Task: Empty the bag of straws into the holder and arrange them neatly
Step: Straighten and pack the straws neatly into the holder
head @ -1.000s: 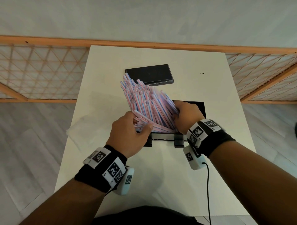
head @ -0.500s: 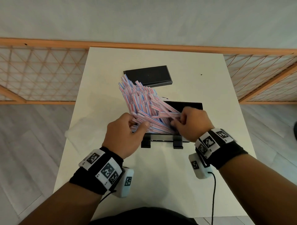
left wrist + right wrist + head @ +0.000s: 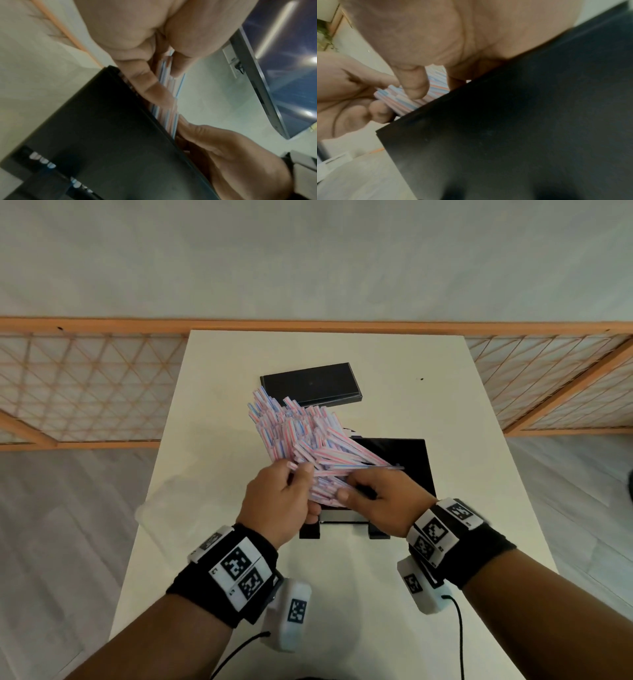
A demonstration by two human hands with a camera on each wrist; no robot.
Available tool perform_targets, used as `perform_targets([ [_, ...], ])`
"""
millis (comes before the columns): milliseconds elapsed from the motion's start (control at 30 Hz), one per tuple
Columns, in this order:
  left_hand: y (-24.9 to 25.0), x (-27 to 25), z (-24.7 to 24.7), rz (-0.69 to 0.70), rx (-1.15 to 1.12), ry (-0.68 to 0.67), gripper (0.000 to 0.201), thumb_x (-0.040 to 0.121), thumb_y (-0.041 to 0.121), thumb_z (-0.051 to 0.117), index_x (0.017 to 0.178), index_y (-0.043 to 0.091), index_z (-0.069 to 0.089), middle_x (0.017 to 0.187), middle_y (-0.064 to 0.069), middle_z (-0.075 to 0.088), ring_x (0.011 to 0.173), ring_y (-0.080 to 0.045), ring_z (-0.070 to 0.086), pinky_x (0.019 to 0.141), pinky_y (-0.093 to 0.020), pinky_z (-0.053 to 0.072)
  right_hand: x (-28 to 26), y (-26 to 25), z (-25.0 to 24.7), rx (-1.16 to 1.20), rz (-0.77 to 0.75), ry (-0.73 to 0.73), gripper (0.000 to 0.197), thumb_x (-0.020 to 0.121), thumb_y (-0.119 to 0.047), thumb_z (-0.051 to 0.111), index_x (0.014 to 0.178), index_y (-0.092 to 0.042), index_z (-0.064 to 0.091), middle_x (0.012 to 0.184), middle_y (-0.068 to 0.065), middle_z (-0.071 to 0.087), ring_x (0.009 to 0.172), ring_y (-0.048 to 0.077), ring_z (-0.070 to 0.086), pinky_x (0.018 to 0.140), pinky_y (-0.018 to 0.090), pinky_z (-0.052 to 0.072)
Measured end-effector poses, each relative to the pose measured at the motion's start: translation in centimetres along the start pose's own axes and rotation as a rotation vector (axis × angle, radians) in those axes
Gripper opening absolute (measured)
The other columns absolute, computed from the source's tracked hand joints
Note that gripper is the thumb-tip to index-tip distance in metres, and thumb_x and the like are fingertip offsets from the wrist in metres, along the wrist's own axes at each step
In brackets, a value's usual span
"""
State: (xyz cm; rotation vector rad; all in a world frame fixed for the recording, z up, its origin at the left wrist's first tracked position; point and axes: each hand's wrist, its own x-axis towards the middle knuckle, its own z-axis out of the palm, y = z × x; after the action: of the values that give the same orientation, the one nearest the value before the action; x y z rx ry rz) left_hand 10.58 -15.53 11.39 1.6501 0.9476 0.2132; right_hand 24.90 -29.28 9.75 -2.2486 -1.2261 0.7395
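Observation:
A big bundle of pink-and-blue striped straws (image 3: 294, 436) fans out up and to the left from the black holder (image 3: 407, 463) on the white table (image 3: 394, 378). My left hand (image 3: 284, 501) grips the straws' near ends (image 3: 167, 92) at the holder's left side. My right hand (image 3: 373, 494) pinches straws (image 3: 412, 97) over the holder's front edge (image 3: 505, 121), thumb toward the left hand. The straws' lower ends are hidden by both hands.
The holder's black lid (image 3: 310, 383) lies flat at the back of the table. A clear empty plastic bag (image 3: 178, 505) lies at the table's left edge. A wooden lattice rail (image 3: 85, 385) runs behind the table. Cables hang from both wrist cameras.
My right hand slid from the bundle's right side to the front, next to my left hand. The straw fan has tipped lower and spread more to the right across the holder.

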Motion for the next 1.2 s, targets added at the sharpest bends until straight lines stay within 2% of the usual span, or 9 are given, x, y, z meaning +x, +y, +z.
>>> perform_targets([
  [167,0.1,-0.4,-0.7,0.047,0.068,-0.037,0.026,0.096,0.044,0.061,0.092,0.018,0.062,0.079,-0.002,0.074,0.061,-0.021,0.075,0.065,-0.049,0.063,-0.1,0.2,0.5,-0.013,-0.063,0.103,0.031,0.090,-0.051,0.054,0.084,-0.021,0.059,0.077,-0.004,0.058,0.073,0.016,0.053,0.067,0.031,0.042],
  [333,-0.5,-1.1,-3.0,0.298,0.358,0.223,0.023,0.088,0.039,0.074,0.095,0.020,0.063,0.089,0.007,0.070,0.064,-0.018,0.067,0.067,-0.027,0.050,-1.3,1.0,-0.1,-0.063,0.013,0.022,0.034,0.084,-0.053,0.065,0.075,-0.020,0.060,0.068,-0.003,0.062,0.066,0.015,0.062,0.067,0.034,0.053],
  [433,-1.0,-1.0,-3.4,0.217,0.360,0.303,0.023,0.086,0.034,0.077,0.089,0.019,0.060,0.081,0.005,0.066,0.066,-0.019,0.063,0.062,-0.019,0.043,-1.3,0.6,0.0,-0.015,-0.053,-0.023,0.026,0.087,-0.045,0.066,0.079,-0.020,0.063,0.070,-0.003,0.065,0.063,0.011,0.063,0.066,0.034,0.054],
  [500,-1.7,-0.8,-3.2,0.113,0.298,0.212,0.020,0.088,0.036,0.073,0.081,0.022,0.061,0.074,0.005,0.068,0.066,-0.020,0.067,0.066,-0.034,0.057,-1.1,0.2,0.1,0.015,-0.082,-0.036,0.021,0.087,-0.042,0.067,0.088,-0.021,0.066,0.075,-0.003,0.066,0.063,0.008,0.061,0.066,0.031,0.054],
  [600,-2.5,-0.8,-2.9,0.131,0.300,0.138,0.015,0.091,0.025,0.069,0.076,0.022,0.067,0.067,0.005,0.071,0.067,-0.021,0.072,0.070,-0.044,0.061,-0.4,0.0,0.2,-0.127,-0.039,-0.117,0.043,0.084,-0.065,0.049,0.079,-0.024,0.061,0.069,-0.005,0.064,0.063,0.008,0.062,0.068,0.032,0.054],
  [700,-2.5,-1.0,-2.8,0.179,0.372,0.148,0.016,0.089,0.016,0.070,0.077,0.025,0.066,0.067,0.007,0.071,0.067,-0.013,0.070,0.067,-0.018,0.053,0.1,0.0,0.3,-0.204,-0.036,-0.141,0.058,0.075,-0.077,0.032,0.069,-0.025,0.055,0.064,-0.005,0.061,0.064,0.013,0.061,0.067,0.035,0.054],
  [800,-2.4,-1.1,-3.0,0.186,0.377,0.153,0.014,0.085,0.013,0.072,0.081,0.026,0.069,0.067,0.012,0.069,0.066,-0.002,0.066,0.061,-0.004,0.042,0.1,0.1,0.2,-0.119,-0.067,-0.168,0.048,0.083,-0.066,0.045,0.084,-0.023,0.065,0.071,-0.004,0.064,0.065,0.011,0.062,0.067,0.034,0.054],
  [1100,-2.5,-1.4,-3.2,0.236,0.373,0.154,0.019,0.081,0.007,0.071,0.079,0.026,0.069,0.069,0.013,0.070,0.066,-0.003,0.067,0.063,-0.003,0.043,0.1,0.5,0.1,-0.134,0.035,-0.249,0.078,0.069,-0.086,0.027,0.092,-0.023,0.067,0.080,-0.005,0.066,0.078,0.015,0.062,0.077,0.037,0.054],
  [1200,-2.5,-1.3,-3.0,0.253,0.346,0.183,0.022,0.079,0.006,0.073,0.080,0.026,0.062,0.073,0.013,0.066,0.072,-0.002,0.064,0.062,-0.001,0.040,0.5,0.5,0.3,-0.207,0.073,-0.318,0.104,0.062,-0.098,0.009,0.109,-0.027,0.068,0.100,-0.004,0.070,0.099,0.018,0.061,0.091,0.038,0.049],
])
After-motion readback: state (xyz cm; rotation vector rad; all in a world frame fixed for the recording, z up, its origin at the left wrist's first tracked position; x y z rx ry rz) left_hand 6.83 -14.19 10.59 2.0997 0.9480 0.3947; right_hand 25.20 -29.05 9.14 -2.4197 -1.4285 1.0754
